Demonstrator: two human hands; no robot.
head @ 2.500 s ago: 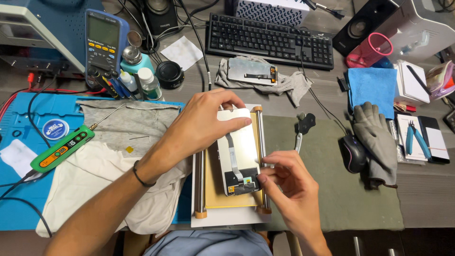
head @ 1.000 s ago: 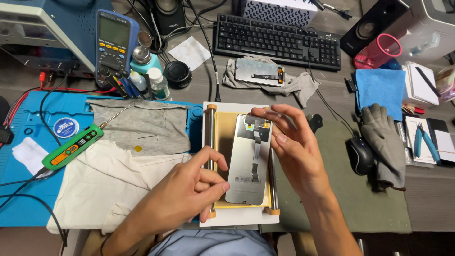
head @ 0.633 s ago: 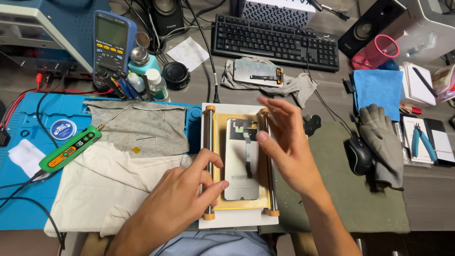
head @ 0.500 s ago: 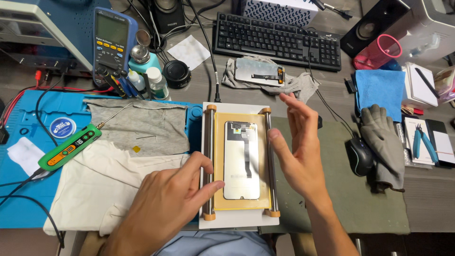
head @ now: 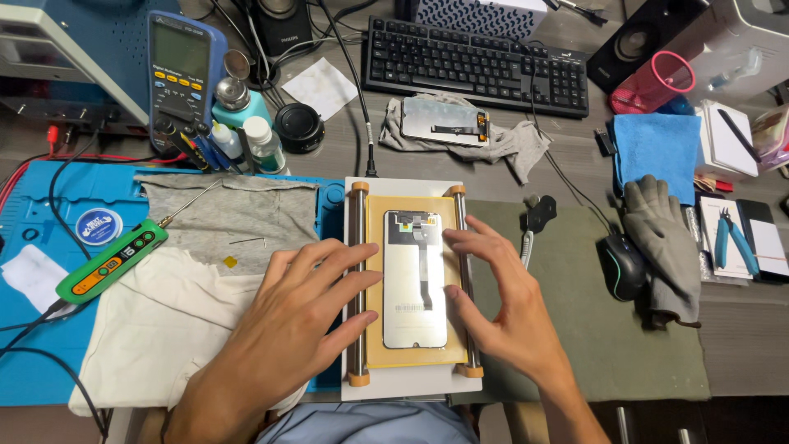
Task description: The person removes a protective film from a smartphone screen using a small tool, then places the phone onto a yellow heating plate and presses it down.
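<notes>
Phone screen: I see a pale, rectangular phone screen [head: 415,279] lying face down on a tan pad, a thin flat cable running down its middle and a dark strip at its top end.
Heating plate: the tan pad sits on a white heating plate [head: 407,380] at the centre of the bench, with a metal rail along each long side of the screen.
Left hand: my left hand [head: 300,308] lies palm down, fingers spread apart – the fingertips rest across the left rail and reach the left edge of the screen. It grips nothing.
Right hand: my right hand [head: 501,300] is open too, fingers apart; the thumb and forefinger touch the right edge of the screen, over the right rail. Nothing is clamped in it.
Left of the plate: a grey cloth [head: 230,214] and a cream cloth [head: 164,329] lie on a blue mat [head: 33,370]; a green pen-shaped tool [head: 111,261] lies across them.
Right of the plate: a green-grey mat [head: 625,345], a black mouse [head: 622,267] and a grey glove [head: 662,238] beside it.
Back of the bench: a black keyboard [head: 477,66], a blue meter [head: 182,70] – and a second screen part [head: 444,123] on a grey rag.
</notes>
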